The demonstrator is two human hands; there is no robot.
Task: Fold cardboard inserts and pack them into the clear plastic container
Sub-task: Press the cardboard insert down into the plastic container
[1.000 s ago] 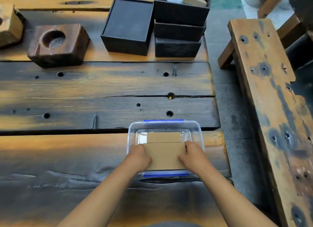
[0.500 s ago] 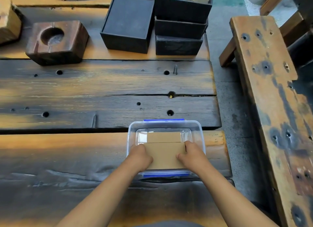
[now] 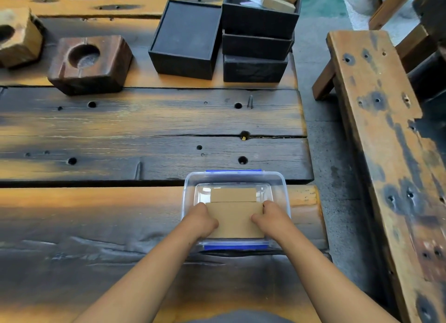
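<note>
Barely anything has shifted over the last second: both hands sit where they were, and the cardboard insert (image 3: 235, 220) between them looks to be at the same depth in the clear plastic container (image 3: 281, 190). That reads as the settling phase, pressing the piece home rather than carrying it in.

The left hand (image 3: 201, 220) is curled against the insert's left edge, the right hand (image 3: 271, 217) against its right edge, each closed loosely on the card with the thumbs on its top face. How far the fingers wrap underneath I can't tell; they're hidden from here.

The insert fills the near half of the container. Just beyond it, towards the far wall, a second folded piece (image 3: 233, 194) already lies inside, touching or nearly touching the one in hand.

The container itself rests near the right end of the desk (image 3: 120, 202), close to the person. Further cardboard waits in the top black box (image 3: 259, 23) at the far side.
</note>
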